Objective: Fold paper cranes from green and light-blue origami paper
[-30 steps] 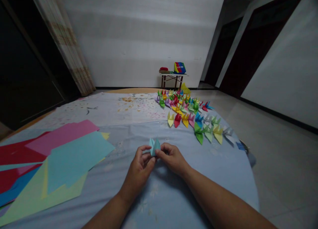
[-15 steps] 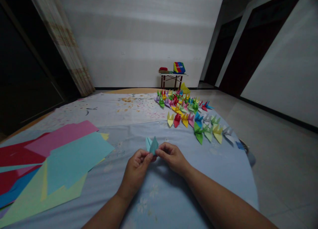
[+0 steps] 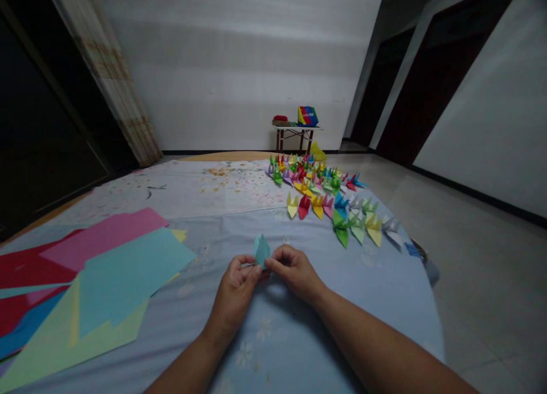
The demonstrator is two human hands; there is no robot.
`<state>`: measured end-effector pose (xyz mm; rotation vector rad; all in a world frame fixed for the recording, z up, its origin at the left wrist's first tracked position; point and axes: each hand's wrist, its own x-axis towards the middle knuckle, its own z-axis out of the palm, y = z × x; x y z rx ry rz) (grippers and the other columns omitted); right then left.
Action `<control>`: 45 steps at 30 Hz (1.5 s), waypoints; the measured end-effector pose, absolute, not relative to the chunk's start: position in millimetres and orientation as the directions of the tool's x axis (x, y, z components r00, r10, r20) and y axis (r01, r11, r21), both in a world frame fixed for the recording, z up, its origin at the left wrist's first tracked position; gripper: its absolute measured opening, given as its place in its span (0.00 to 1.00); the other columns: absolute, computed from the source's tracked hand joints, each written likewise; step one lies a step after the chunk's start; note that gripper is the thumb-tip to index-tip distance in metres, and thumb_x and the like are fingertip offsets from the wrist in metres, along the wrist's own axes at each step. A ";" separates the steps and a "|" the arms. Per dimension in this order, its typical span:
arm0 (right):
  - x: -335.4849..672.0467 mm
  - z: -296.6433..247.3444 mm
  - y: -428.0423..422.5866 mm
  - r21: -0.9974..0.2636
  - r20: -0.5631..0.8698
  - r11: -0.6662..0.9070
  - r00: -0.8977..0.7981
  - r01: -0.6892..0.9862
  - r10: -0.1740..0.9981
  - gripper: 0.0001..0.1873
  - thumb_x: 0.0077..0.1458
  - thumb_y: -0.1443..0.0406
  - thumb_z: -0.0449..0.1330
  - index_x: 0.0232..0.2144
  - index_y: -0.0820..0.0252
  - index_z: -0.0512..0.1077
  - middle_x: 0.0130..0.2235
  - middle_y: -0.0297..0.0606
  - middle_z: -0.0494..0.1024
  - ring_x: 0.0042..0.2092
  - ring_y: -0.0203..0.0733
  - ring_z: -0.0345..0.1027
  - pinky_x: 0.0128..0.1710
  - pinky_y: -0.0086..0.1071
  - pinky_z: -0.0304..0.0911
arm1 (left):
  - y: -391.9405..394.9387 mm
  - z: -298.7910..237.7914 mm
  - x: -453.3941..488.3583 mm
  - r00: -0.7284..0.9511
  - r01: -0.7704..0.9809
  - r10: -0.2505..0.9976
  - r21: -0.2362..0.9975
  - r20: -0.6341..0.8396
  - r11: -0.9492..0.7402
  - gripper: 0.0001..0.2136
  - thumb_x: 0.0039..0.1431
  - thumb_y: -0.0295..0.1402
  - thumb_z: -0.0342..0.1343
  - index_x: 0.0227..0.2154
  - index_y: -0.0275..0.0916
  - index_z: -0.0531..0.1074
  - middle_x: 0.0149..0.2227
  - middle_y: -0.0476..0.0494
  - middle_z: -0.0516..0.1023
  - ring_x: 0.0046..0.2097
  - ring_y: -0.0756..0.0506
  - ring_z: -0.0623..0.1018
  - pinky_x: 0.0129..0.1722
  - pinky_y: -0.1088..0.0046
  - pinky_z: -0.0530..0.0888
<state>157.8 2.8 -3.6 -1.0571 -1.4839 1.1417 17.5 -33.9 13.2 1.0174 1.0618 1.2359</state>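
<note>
A small piece of light blue folded paper (image 3: 262, 251) stands upright between my hands, its pointed flaps close together at the top. My left hand (image 3: 236, 283) pinches its lower left side between thumb and fingers. From the right, my right hand (image 3: 296, 271) grips the lower right edge with thumb and forefinger. Both hands are just above the blue tablecloth (image 3: 273, 337). Part of the paper's base is hidden behind my fingertips.
Loose coloured paper sheets (image 3: 132, 268) lie overlapping on the left. Several finished paper cranes (image 3: 341, 228) stand in rows along the table's right side. By the far wall, a small table (image 3: 298, 128) carries a colourful box (image 3: 307, 116). A patterned curtain (image 3: 109, 74) hangs at left.
The folded paper's two upper flaps, spread apart before, are now drawn together into a narrower shape. My hands have shifted only slightly around it.
</note>
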 end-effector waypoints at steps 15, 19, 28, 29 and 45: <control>152.2 1.0 -1.1 -0.996 0.065 0.057 -0.127 -0.064 0.990 0.16 0.39 0.59 0.64 0.28 0.61 0.64 0.21 0.26 0.65 0.21 0.28 0.56 0.22 0.24 0.53 | -31.3 12.6 18.1 0.150 -0.305 0.983 0.941 -0.105 0.147 0.18 0.46 0.36 0.61 0.39 0.34 0.69 0.35 0.40 0.80 0.37 0.44 0.78 0.43 0.67 0.71; 153.7 0.9 1.2 -0.991 0.016 -0.010 -0.192 -0.135 0.981 0.19 0.38 0.59 0.65 0.31 0.62 0.65 0.21 0.25 0.65 0.22 0.28 0.57 0.23 0.25 0.53 | -31.8 14.1 18.8 0.168 -0.344 0.980 0.924 -0.111 0.164 0.16 0.46 0.35 0.61 0.39 0.34 0.71 0.38 0.39 0.79 0.39 0.43 0.78 0.45 0.67 0.70; 153.5 1.0 -1.8 -0.980 0.000 -0.053 -0.261 -0.194 0.965 0.19 0.34 0.58 0.67 0.28 0.62 0.66 0.21 0.26 0.66 0.22 0.29 0.59 0.24 0.25 0.53 | -30.4 10.8 16.0 0.153 -0.325 0.982 0.933 -0.112 0.157 0.11 0.47 0.36 0.59 0.33 0.35 0.74 0.34 0.43 0.79 0.35 0.45 0.78 0.41 0.68 0.71; 153.1 1.7 -2.5 -0.977 -0.003 -0.060 -0.270 -0.205 0.963 0.19 0.34 0.58 0.67 0.27 0.62 0.65 0.21 0.26 0.66 0.22 0.29 0.58 0.24 0.25 0.53 | -30.3 10.2 15.5 0.152 -0.322 0.982 0.934 -0.110 0.154 0.10 0.47 0.37 0.59 0.31 0.35 0.74 0.32 0.45 0.79 0.34 0.46 0.77 0.40 0.69 0.72; 157.5 4.2 -1.8 -0.931 -0.047 -0.175 -0.371 -0.319 0.927 0.14 0.35 0.64 0.67 0.23 0.62 0.65 0.20 0.27 0.68 0.22 0.29 0.60 0.24 0.24 0.54 | -32.7 11.8 15.4 0.156 -0.257 0.983 0.957 -0.097 0.136 0.10 0.47 0.37 0.60 0.30 0.35 0.74 0.29 0.46 0.78 0.30 0.49 0.76 0.33 0.75 0.71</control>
